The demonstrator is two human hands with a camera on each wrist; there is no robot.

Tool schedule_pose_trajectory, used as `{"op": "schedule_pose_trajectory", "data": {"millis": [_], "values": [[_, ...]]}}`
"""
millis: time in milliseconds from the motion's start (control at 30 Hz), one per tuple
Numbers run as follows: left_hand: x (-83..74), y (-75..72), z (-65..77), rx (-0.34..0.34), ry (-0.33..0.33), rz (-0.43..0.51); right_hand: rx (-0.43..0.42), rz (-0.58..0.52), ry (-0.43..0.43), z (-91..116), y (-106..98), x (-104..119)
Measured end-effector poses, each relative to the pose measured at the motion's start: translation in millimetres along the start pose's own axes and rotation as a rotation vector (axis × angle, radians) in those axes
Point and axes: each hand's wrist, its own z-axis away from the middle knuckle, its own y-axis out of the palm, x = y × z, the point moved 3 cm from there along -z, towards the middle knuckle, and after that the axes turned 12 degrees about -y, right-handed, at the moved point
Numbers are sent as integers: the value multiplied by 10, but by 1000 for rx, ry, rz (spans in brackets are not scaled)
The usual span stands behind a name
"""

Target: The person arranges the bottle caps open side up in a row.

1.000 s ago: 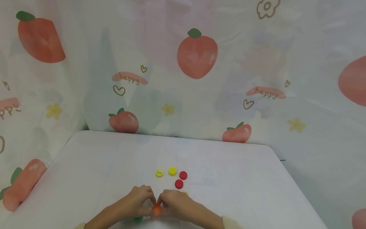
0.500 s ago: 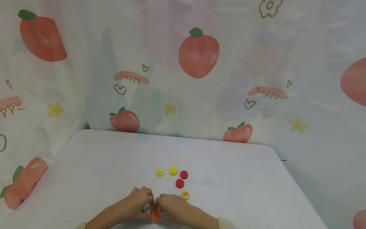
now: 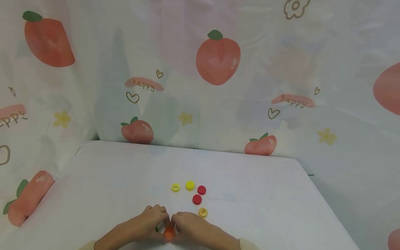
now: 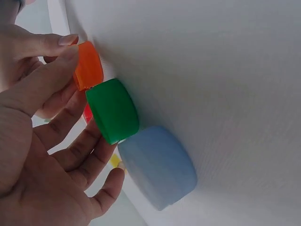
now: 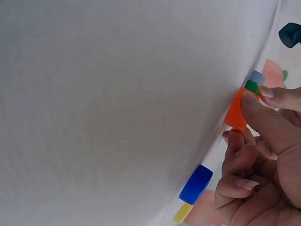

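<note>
An orange bottle cap (image 3: pixel 169 234) is pinched between my two hands near the front of the table. My left hand (image 3: pixel 148 224) has its thumb and fingers at the cap's left side, and my right hand (image 3: pixel 193 229) grips it from the right. In the left wrist view a green bottle cap (image 4: pixel 113 111) stands right beside the orange one, close to the left fingers. A light blue bottle cap (image 4: pixel 157 168) follows in the same row. Near the curled lower fingers of the right hand is a dark blue bottle cap (image 5: pixel 196 184).
Beyond the hands, two yellow caps (image 3: pixel 190 185), two red caps (image 3: pixel 197 199) and an orange-yellow cap (image 3: pixel 202 212) with print form a curve on the white table (image 3: pixel 265 194). A patterned curtain (image 3: pixel 218 114) hangs behind the table.
Both hands have drawn the orange cap slightly toward the person and left. The orange-yellow cap, mostly covered by the right hand before, now shows fully. In the last half second little moves.
</note>
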Motion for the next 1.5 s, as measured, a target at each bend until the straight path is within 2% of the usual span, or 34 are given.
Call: {"op": "schedule_pose_trajectory", "data": {"millis": [133, 267, 467, 567, 733, 900, 1067, 1200, 1367, 1500], "values": [[-16, -67, 17, -16, 11, -30, 1, -21, 22, 26, -40, -18], [-55, -170, -11, -14, -22, -52, -31, -18, 61, 83, -144, -94], [-121, -239, -185, -32, -113, -68, -89, -57, 177, 171, -364, -266], [-136, -212, -263, -22, -137, -49, -97, -41, 195, 204, -407, -324], [-158, -148, -349, -2, -162, -23, -108, 4, 182, 233, -344, -383], [-205, -103, -439, 25, -161, -46, -107, 50, 180, 223, -253, -425], [-271, -106, -482, 115, -182, -44, -82, 24, 232, 191, -189, -442], [-304, -112, -467, 162, -191, 3, -77, -1, 239, 180, -157, -443], [-299, -91, -466, 175, -193, 61, -89, -13, 233, 164, -147, -461], [-289, -113, -473, 149, -173, 106, -116, -43, 199, 175, -188, -460]]}}
